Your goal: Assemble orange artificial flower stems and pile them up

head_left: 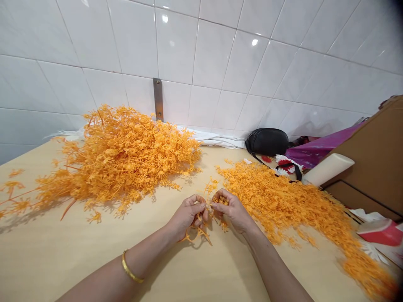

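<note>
A small sprig of orange plastic foliage [199, 231] is pinched between the fingers [197, 205] of both hands, its thin stems trailing below them and a few sprays rising above. The fingers of each hand curl inward and press together on the stems, with the two sets of fingertips close to each other. Exactly which finger grips which stem is too small to tell.

The left hand [187, 216] and right hand [232, 210] hover just above the desk [94, 262], a pale wooden surface. A gold bangle [129, 266] circles the left wrist. To the left lies a large heap of orange foliage [116, 159], and to the right a long, spreading pile of the same foliage [278, 197] runs toward the near right corner of the desk.

Behind the right pile sit a black zipped pouch [267, 141] with a dark strap and some red-and-white artificial flowers [285, 165]. Further right are a cream cylinder [329, 169], a sheet of magenta plastic [317, 144] and a brown cardboard panel [368, 138]. White cloth [214, 139] runs along the back edge, against white tiles [176, 42] with an upright metal strip [158, 99].
</note>
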Motion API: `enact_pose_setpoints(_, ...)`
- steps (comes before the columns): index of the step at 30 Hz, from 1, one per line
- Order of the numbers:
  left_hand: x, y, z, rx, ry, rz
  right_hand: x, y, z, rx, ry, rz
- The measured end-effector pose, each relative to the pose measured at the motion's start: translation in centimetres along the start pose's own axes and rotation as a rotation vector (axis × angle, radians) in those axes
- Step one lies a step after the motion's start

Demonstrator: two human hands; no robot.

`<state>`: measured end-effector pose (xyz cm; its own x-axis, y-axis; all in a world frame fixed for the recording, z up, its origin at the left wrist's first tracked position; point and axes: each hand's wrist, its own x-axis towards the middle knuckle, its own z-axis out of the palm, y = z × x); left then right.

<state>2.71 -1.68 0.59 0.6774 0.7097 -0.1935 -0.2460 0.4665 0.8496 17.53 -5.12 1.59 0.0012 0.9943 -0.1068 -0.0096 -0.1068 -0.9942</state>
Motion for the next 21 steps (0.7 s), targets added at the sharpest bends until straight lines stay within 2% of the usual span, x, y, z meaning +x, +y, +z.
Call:
enact_pose_setpoints(4,-0.05,0.18,0.06,0.065,0.015,-0.025,-0.13,-0.61,0.00,-0.070,0.028,-0.052)
enact_pose_setpoints(7,0.00,0.16,-0.18,0.086,-0.023,-0.033,-0.24,-0.88,-0.05,-0.135,0.024,-0.114)
enact_pose_setpoints(11,0.05,0.09,-0.43,0.078,-0.055,-0.038,-0.32,-0.92,-0.29,-0.161,0.030,-0.106)
enact_pose_setpoints(17,0.02,0.40,0.00,0.058,0.019,-0.029,-0.35,-1.07,-0.63,-0.144,-0.007,-0.069)
enact_pose_setpoints(21,0.19,0.45,0.30,-0.016,0.085,-0.019,-0.16,-0.88,-0.44,-0.160,0.047,-0.113)
